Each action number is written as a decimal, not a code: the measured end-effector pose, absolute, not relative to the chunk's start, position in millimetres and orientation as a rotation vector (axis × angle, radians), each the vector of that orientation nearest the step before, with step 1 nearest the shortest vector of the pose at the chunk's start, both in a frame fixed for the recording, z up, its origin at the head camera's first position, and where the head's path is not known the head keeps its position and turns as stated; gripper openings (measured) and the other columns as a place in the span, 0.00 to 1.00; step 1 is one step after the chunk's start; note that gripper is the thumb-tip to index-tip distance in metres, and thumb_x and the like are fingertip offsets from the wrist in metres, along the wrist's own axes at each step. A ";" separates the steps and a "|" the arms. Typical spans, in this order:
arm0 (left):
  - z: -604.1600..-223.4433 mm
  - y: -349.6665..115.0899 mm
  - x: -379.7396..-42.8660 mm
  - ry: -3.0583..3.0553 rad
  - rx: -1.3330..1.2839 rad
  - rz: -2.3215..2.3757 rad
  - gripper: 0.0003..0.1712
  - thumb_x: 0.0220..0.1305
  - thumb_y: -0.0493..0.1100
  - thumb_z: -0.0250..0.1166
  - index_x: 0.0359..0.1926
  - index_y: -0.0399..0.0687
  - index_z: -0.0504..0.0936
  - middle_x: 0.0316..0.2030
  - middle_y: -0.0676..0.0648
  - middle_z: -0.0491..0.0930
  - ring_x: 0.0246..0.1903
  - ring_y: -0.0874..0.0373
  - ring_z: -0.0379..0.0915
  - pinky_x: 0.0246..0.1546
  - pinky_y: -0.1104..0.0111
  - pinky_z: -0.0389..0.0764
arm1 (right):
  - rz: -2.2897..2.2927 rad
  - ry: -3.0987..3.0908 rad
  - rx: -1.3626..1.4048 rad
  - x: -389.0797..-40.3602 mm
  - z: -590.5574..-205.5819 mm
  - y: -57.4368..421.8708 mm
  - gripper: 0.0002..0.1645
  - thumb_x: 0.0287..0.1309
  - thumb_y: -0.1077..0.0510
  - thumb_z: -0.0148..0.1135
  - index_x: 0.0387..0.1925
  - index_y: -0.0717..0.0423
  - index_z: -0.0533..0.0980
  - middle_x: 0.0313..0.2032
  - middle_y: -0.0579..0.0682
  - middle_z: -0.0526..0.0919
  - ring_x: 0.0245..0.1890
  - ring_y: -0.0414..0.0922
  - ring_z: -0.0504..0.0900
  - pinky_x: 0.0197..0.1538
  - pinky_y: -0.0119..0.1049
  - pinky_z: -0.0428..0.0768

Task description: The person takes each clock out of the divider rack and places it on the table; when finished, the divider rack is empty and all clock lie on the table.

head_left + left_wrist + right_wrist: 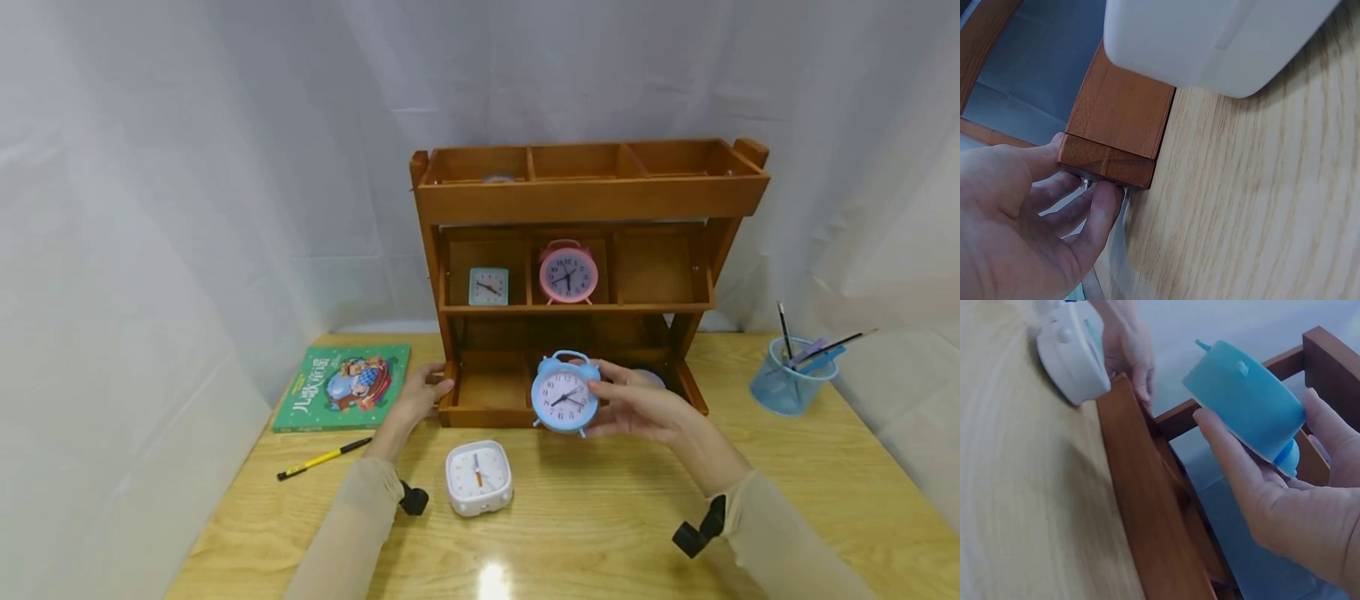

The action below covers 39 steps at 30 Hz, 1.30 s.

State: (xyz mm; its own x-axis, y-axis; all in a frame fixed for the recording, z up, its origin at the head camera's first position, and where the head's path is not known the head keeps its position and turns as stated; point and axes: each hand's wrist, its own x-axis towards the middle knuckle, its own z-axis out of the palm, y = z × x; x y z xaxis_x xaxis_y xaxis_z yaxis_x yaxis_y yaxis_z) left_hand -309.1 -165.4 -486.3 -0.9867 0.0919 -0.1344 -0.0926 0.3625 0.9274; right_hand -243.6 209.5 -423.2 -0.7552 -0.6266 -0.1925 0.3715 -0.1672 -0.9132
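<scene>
My right hand (637, 406) holds a light blue twin-bell alarm clock (564, 398) by its side, in front of the bottom tier of a brown wooden shelf (585, 200). In the right wrist view the clock (1247, 394) is lifted, between thumb and fingers. With thumb and fingertips, my left hand (422, 396) grips the shelf's lower left front corner; the left wrist view shows this wooden corner (1107, 159) between them. A white square alarm clock (478, 479) stands on the table in front of the shelf, between my forearms.
On the middle tier sit a pink alarm clock (568, 273) and a small mint-edged square clock (488, 287). A green book (343, 387) and a yellow-and-black pen (324, 459) lie at left. A blue mesh pen cup (783, 383) stands at right.
</scene>
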 end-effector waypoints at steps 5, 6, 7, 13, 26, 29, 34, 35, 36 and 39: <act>-486.2 -166.0 -309.1 2.441 0.005 1.695 0.30 0.80 0.38 0.57 0.77 0.33 0.64 0.68 0.24 0.71 0.62 0.32 0.76 0.54 0.49 0.87 | -1.901 1.426 -0.400 -232.4 -429.9 213.1 0.29 0.83 0.59 0.46 0.78 0.50 0.54 0.57 0.55 0.77 0.53 0.52 0.87 0.54 0.47 0.90; -486.1 -166.0 -309.0 2.441 0.007 1.696 0.30 0.80 0.38 0.57 0.77 0.33 0.64 0.68 0.24 0.71 0.62 0.32 0.76 0.54 0.49 0.87 | -1.895 1.417 -0.409 -230.5 -431.5 213.5 0.30 0.83 0.60 0.46 0.78 0.50 0.53 0.57 0.55 0.77 0.53 0.52 0.87 0.54 0.47 0.90; -486.2 -165.9 -308.9 2.442 0.007 1.697 0.30 0.80 0.38 0.57 0.77 0.33 0.64 0.68 0.24 0.71 0.62 0.31 0.76 0.54 0.49 0.87 | -1.893 1.411 -0.416 -228.8 -432.9 213.9 0.30 0.83 0.60 0.46 0.79 0.51 0.53 0.57 0.55 0.77 0.53 0.52 0.87 0.53 0.48 0.90; -487.4 -166.0 -308.0 2.448 -0.003 1.694 0.30 0.80 0.38 0.57 0.77 0.33 0.65 0.68 0.24 0.72 0.61 0.34 0.77 0.54 0.49 0.87 | -1.860 1.421 -0.423 -217.5 -445.1 213.0 0.32 0.82 0.59 0.48 0.79 0.56 0.51 0.55 0.54 0.80 0.52 0.51 0.88 0.51 0.47 0.90; -485.2 -164.9 -308.0 2.434 0.001 1.703 0.30 0.80 0.38 0.58 0.77 0.33 0.64 0.68 0.25 0.72 0.61 0.35 0.77 0.52 0.52 0.87 | -1.756 1.377 -0.235 -195.6 -482.1 193.7 0.44 0.77 0.57 0.59 0.79 0.65 0.46 0.52 0.58 0.81 0.47 0.53 0.90 0.50 0.48 0.91; -485.5 -164.9 -308.3 2.440 0.002 1.691 0.30 0.80 0.39 0.57 0.77 0.34 0.64 0.68 0.25 0.72 0.63 0.33 0.76 0.54 0.50 0.87 | -1.759 1.368 -0.221 -194.0 -486.2 192.2 0.46 0.77 0.56 0.60 0.79 0.66 0.43 0.50 0.57 0.82 0.44 0.51 0.90 0.48 0.46 0.91; -485.1 -165.4 -307.9 2.449 0.002 1.668 0.31 0.81 0.40 0.57 0.78 0.35 0.64 0.69 0.26 0.71 0.65 0.32 0.75 0.57 0.46 0.85 | -1.714 1.463 -0.200 -193.1 -487.0 192.1 0.45 0.76 0.55 0.60 0.79 0.66 0.46 0.49 0.58 0.83 0.43 0.50 0.91 0.47 0.44 0.91; -484.8 -165.5 -307.7 2.451 0.004 1.665 0.31 0.81 0.40 0.57 0.78 0.36 0.64 0.69 0.26 0.71 0.65 0.32 0.74 0.57 0.45 0.85 | -1.690 1.526 -0.203 -193.0 -486.2 192.2 0.45 0.76 0.55 0.61 0.78 0.67 0.48 0.49 0.57 0.84 0.42 0.50 0.91 0.47 0.44 0.91; -484.6 -165.6 -307.6 2.451 0.003 1.663 0.31 0.81 0.40 0.57 0.78 0.36 0.64 0.70 0.26 0.71 0.65 0.32 0.74 0.58 0.45 0.84 | -1.659 1.596 -0.208 -193.1 -485.0 192.2 0.45 0.75 0.54 0.62 0.78 0.67 0.49 0.49 0.57 0.85 0.42 0.50 0.91 0.47 0.44 0.91; -484.4 -166.1 -307.4 2.458 0.003 1.655 0.31 0.81 0.41 0.57 0.78 0.36 0.64 0.70 0.26 0.71 0.66 0.32 0.74 0.57 0.45 0.84 | -1.534 1.834 -0.237 -193.5 -480.4 191.4 0.45 0.72 0.51 0.66 0.77 0.69 0.55 0.46 0.56 0.88 0.41 0.48 0.90 0.45 0.44 0.91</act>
State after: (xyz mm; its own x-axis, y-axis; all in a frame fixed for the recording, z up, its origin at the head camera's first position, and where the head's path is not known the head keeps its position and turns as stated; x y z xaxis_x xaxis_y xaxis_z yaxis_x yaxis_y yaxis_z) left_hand -307.4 -166.1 -484.4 -0.9841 0.1008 -0.1463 -0.0977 0.3811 0.9194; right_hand -193.5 191.4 -480.4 -0.7223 -0.5609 -0.4047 0.2990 0.2744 -0.9140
